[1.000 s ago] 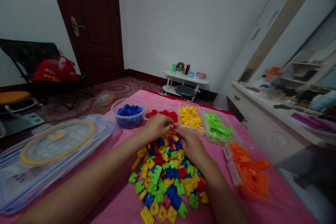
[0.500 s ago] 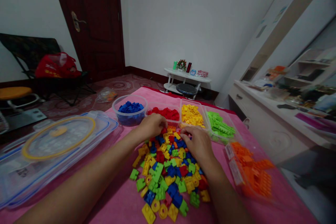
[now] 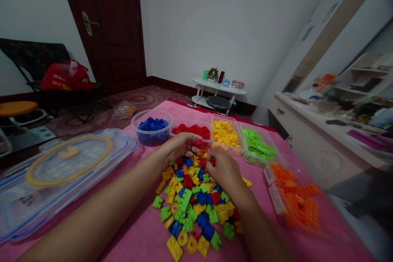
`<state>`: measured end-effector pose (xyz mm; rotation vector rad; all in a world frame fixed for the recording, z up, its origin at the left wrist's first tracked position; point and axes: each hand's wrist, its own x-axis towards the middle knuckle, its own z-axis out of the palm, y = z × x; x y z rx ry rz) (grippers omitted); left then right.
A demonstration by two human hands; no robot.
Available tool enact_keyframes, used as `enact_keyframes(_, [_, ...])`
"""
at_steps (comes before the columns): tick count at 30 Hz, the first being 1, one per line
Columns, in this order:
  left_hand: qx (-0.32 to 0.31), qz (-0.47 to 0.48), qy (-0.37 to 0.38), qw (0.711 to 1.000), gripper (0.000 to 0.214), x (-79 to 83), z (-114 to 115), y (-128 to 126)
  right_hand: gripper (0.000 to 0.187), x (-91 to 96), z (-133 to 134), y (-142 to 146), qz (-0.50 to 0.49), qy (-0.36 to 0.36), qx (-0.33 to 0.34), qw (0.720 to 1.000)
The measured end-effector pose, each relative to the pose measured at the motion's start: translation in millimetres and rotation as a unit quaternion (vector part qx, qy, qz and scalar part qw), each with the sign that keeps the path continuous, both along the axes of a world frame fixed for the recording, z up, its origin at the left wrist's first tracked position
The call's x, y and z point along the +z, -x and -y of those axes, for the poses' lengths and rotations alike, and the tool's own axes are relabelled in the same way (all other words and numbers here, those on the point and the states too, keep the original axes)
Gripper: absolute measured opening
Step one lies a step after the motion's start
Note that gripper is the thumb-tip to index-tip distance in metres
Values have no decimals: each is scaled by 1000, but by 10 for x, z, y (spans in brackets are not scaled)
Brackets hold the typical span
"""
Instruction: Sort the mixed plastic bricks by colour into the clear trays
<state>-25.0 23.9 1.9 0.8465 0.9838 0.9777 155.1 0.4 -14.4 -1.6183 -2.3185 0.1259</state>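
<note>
A heap of mixed coloured plastic bricks (image 3: 193,204) lies on the pink cloth. My left hand (image 3: 179,147) is at the heap's far edge, fingers curled, pinching a small red brick (image 3: 198,143) near the red tub. My right hand (image 3: 222,168) rests on the heap's far right, fingers bent down into the bricks; what they hold is hidden. Behind the heap stand a round tub of blue bricks (image 3: 151,127), a tub of red bricks (image 3: 192,130), a tub of yellow bricks (image 3: 225,134) and a tub of green bricks (image 3: 256,145).
A tray of orange bricks (image 3: 294,198) lies at the right. A large clear lid with a yellow ring (image 3: 66,163) lies at the left. A white counter (image 3: 322,139) runs along the right. A folding chair with a red bag (image 3: 66,77) and a dark door (image 3: 107,28) are beyond.
My left hand has lifted a little and now pinches a red brick. My right hand has slid slightly back and down onto the heap. A yellow brick now lies at the heap's right.
</note>
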Motion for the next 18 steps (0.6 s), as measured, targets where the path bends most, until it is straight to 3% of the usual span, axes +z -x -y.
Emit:
enact_keyframes(5, [-25,20,13,999,28,3,55,-65,10,182,-53,-84,-113,-43,-3,993])
enact_keyframes(11, [-115,110,66,985,45,-47,126,-181,25,224,-4,3,-265,-62,77,959])
enact_keyframes(15, [-101,183,92,973,27,-36,154,-231,20,235,-16,-31,-315,-91,71,942])
enact_keyframes(18, [-77,177,96,977,19,-2,146,-220,18,276,-46,-112,-334,-108,47,935])
